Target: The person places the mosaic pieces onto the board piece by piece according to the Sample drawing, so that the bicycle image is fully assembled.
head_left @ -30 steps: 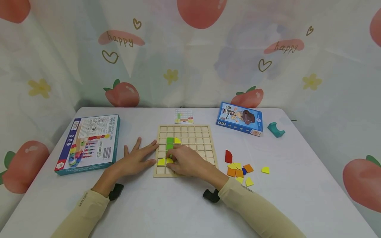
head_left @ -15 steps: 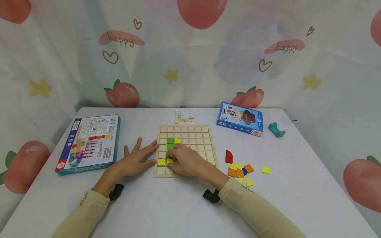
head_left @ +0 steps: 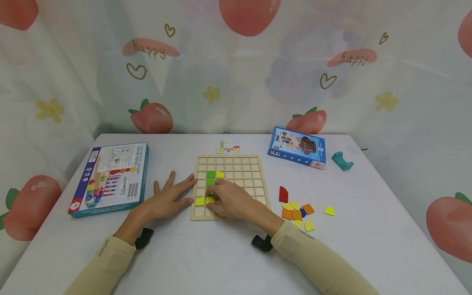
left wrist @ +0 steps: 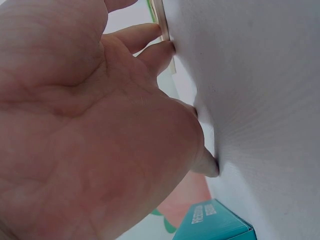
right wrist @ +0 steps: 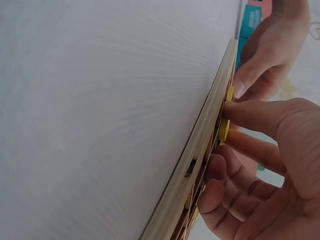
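Observation:
Near the left end of the square-grid wooden board (head_left: 246,160), my right hand (head_left: 232,200) pinches a yellow tile (right wrist: 224,130) between thumb and index finger. The tile is low in a grid cell, and its full outline is hidden. A yellow quarter-round tile (head_left: 200,201) lies in the cell to its left. Green square tiles (head_left: 210,174) form a column above, partly covered by my fingers, with another yellow tile (head_left: 220,174) beside the top one. My left hand (head_left: 166,200) is spread flat on the table, fingertips against the board's left edge.
Loose tiles lie right of the board: orange (head_left: 287,214), yellow (head_left: 309,225), blue (head_left: 303,212) and red (head_left: 283,194). A pattern card (head_left: 228,144) is behind it. A large box (head_left: 110,178) lies left; a blue box (head_left: 298,147) and teal curved piece (head_left: 342,161) lie back right.

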`<state>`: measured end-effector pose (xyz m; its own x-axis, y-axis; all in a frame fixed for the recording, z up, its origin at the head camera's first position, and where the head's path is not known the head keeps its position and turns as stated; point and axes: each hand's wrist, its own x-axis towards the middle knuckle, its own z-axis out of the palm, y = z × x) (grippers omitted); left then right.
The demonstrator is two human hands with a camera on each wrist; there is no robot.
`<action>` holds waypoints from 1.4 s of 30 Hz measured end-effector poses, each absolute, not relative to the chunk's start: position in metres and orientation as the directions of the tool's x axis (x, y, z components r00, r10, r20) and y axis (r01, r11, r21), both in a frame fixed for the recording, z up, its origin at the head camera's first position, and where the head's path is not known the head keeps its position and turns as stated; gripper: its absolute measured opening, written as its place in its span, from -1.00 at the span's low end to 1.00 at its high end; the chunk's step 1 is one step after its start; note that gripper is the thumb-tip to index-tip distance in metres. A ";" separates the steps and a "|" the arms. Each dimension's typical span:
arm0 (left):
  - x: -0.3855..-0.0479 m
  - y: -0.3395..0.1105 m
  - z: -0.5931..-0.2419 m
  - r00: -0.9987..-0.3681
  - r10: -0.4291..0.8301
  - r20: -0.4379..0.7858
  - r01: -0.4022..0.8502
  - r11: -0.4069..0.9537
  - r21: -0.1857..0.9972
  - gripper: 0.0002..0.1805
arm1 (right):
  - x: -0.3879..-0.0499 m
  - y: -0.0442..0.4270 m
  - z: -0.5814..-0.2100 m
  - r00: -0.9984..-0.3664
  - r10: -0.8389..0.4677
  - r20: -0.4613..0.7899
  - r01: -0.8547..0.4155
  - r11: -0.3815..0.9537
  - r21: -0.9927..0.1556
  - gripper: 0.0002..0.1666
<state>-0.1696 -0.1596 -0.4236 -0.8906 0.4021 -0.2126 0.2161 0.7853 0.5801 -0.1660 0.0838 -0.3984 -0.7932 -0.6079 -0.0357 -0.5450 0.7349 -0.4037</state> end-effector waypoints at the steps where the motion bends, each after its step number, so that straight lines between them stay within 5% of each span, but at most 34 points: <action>1: -0.169 -0.160 -0.424 -0.891 0.402 -0.213 0.216 0.786 0.579 -0.21 | -0.166 0.084 -0.398 -0.794 -0.607 -0.037 -0.544 0.735 -0.405 -0.71; 42: -0.168 -0.160 -0.422 -0.888 0.408 -0.212 0.221 0.784 0.581 -0.21 | -0.166 0.085 -0.398 -0.783 -0.621 -0.046 -0.555 0.729 -0.401 -0.71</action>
<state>-0.1679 -0.1596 -0.4217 -0.8882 0.4076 -0.2119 0.2211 0.7836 0.5805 -0.1663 0.0848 -0.3979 -0.7827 -0.6207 -0.0458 -0.5548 0.7291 -0.4008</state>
